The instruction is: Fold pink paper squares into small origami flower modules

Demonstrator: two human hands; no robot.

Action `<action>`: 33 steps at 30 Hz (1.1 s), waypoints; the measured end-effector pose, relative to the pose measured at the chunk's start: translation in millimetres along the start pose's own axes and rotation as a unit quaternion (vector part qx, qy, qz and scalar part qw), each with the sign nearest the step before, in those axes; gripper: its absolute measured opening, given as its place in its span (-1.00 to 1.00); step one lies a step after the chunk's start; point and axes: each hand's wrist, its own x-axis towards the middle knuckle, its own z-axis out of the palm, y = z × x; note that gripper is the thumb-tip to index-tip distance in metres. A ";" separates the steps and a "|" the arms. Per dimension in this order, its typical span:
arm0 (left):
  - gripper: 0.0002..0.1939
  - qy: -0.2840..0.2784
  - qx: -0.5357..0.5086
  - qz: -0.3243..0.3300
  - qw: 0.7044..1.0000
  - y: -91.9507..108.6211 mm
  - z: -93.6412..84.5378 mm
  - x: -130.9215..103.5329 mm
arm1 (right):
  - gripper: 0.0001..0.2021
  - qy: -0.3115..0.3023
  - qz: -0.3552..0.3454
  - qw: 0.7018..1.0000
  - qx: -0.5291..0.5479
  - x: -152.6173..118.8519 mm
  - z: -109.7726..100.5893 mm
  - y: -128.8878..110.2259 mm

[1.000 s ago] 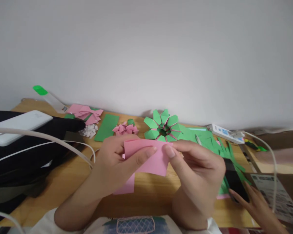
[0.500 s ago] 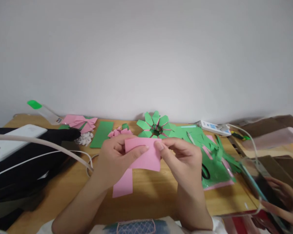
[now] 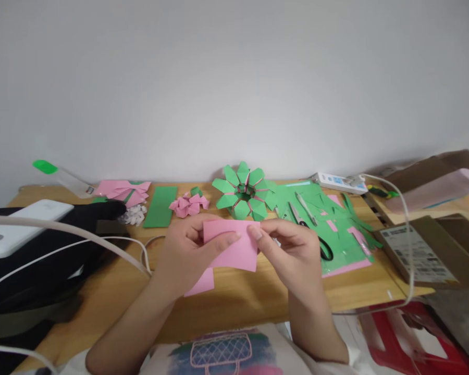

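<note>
A small rectangle of pink paper (image 3: pixel 232 255) is held up above the table between both hands. My left hand (image 3: pixel 193 250) pinches its left side, thumb flat across the front. My right hand (image 3: pixel 285 247) grips the top right corner between thumb and fingers. Below my left hand, a second pink paper piece (image 3: pixel 201 283) lies partly hidden on the table. Just beyond the hands stands a green folded-paper flower (image 3: pixel 245 192) with pink edges. Folded pink paper pieces (image 3: pixel 188 204) are heaped to its left, beside a green paper rectangle (image 3: pixel 160 207).
Black-handled scissors (image 3: pixel 325 249) and a white pen-like tool (image 3: pixel 305 208) lie on green sheets (image 3: pixel 336 263) at right. Behind them is a power strip (image 3: pixel 338 182). Cardboard (image 3: pixel 426 255) lies far right. A white power bank (image 3: pixel 27 226) and cables (image 3: pixel 101 239) are at left.
The co-worker's hand with a phone at the lower right has gone out of view. The camera view has shifted slightly. Both hands keep the pink paper in nearly the same hold.
</note>
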 end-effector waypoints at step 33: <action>-0.95 -0.004 -0.068 0.019 0.998 -3.2 6.4 4.9 | -0.90 -0.045 -0.073 0.996 -0.037 -1.4 -13.9 15.1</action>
